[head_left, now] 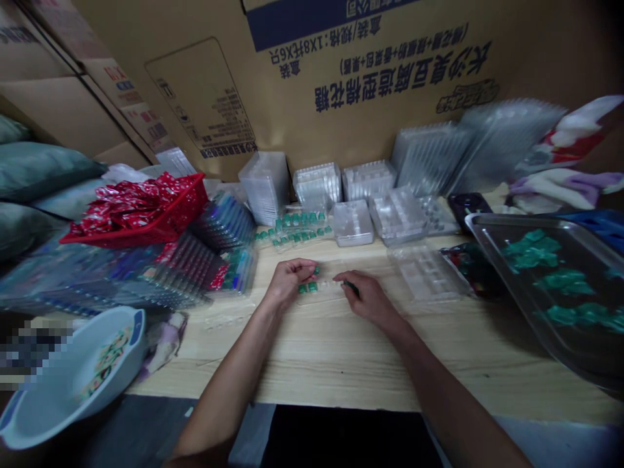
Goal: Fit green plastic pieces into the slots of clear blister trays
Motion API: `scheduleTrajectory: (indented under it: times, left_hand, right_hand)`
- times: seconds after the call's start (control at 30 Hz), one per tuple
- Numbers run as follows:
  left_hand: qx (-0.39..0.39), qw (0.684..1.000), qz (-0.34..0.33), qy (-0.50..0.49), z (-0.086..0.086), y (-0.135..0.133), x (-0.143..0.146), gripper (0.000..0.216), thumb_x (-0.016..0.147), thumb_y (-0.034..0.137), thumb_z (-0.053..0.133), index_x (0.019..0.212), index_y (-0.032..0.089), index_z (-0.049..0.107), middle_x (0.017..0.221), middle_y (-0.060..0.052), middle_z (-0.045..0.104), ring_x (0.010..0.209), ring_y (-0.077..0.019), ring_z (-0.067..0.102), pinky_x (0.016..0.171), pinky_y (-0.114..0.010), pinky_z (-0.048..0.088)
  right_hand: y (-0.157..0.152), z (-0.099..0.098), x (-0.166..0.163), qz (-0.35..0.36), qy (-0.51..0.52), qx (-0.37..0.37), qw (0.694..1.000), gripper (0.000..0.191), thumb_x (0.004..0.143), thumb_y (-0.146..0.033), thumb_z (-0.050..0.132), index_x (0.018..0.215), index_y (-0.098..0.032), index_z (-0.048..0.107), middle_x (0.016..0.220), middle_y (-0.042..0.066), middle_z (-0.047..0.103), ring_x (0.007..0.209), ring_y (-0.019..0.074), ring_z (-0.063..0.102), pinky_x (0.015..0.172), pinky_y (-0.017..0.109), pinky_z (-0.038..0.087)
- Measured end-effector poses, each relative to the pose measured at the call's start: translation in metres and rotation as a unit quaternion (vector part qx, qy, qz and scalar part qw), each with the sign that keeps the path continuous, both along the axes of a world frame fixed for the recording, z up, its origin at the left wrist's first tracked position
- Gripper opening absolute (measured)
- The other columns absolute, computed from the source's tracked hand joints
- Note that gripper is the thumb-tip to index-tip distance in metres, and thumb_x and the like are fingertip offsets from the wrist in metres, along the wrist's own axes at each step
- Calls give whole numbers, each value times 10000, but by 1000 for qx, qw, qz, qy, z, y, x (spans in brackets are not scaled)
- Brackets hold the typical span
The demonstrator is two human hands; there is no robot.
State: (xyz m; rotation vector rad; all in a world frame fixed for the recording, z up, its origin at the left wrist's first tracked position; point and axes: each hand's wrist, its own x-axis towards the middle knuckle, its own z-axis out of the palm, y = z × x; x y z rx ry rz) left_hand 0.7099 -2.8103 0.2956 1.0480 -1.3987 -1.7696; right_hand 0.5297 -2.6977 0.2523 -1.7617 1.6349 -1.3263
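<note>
Hands close over a clear blister tray [324, 294] lying flat on the wooden table [341, 370], mid-bench. Left hand [287, 281] curled shut around a few green pieces [309, 286] at the tray's left end. Right hand [370, 300] pinched on a small dark-green piece [351, 286] just beside the tray's right end. Judging by the cells: only the left corner filled, most of this tray bare. Done, by the look of it: filled trays [297, 233] lined up behind, just in front of stacks of empty trays [318, 185]. Left to do, likely plenty: loose green stock [531, 250] heaped in the metal pan [480, 227] at far right, and a spare empty tray [426, 273] lying near the right hand.
</note>
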Motion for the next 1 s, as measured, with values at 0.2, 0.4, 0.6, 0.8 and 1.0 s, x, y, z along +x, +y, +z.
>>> scheduleTrajectory:
  times: [0.2, 0.4, 0.6, 0.8, 1.0]
  left_hand:
    - [51, 997, 12, 58, 4, 17, -13, 439, 488, 309, 933, 847, 128, 753, 741, -41, 727, 667, -132, 667, 713, -264, 530]
    - [-13, 997, 64, 44, -2, 24, -21, 397, 510, 315, 913, 832, 140, 761, 686, -11, 711, 615, -103, 620, 646, -233, 486]
    - [61, 994, 17, 88, -2, 29, -18, 405, 502, 311, 928, 833, 138, 770, 785, -50, 749, 700, -136, 673, 742, -274, 528]
    - [22, 994, 58, 94, -1, 34, -22, 380, 513, 299, 921, 826, 142, 772, 789, -46, 756, 709, -128, 671, 750, -259, 520]
    - [50, 991, 78, 98, 1, 32, -19, 419, 494, 291, 926, 852, 140, 768, 786, -49, 755, 718, -138, 688, 780, -276, 528]
  right_hand:
    - [5, 14, 4, 99, -200, 79, 972, 494, 865, -314, 554, 1341, -184, 579, 820, -4, 602, 625, 101, 450, 569, 231, 366]
    - [12, 24, 5, 164, -346, 130, 914, 514, 834, -379, 626, 1318, -210, 599, 825, -4, 554, 582, 77, 359, 521, 221, 302]
    - [10, 25, 3, 156, -452, 136, 868, 437, 781, -379, 681, 1181, -202, 667, 811, 20, 577, 606, 95, 422, 503, 221, 309]
    - [7, 18, 4, 101, -331, 128, 929, 478, 801, -376, 622, 1236, -180, 651, 764, -10, 561, 544, 78, 373, 488, 226, 291]
    - [9, 25, 2, 39, -231, 60, 970, 518, 853, -315, 552, 1361, -215, 566, 837, -11, 579, 606, 90, 426, 563, 232, 367]
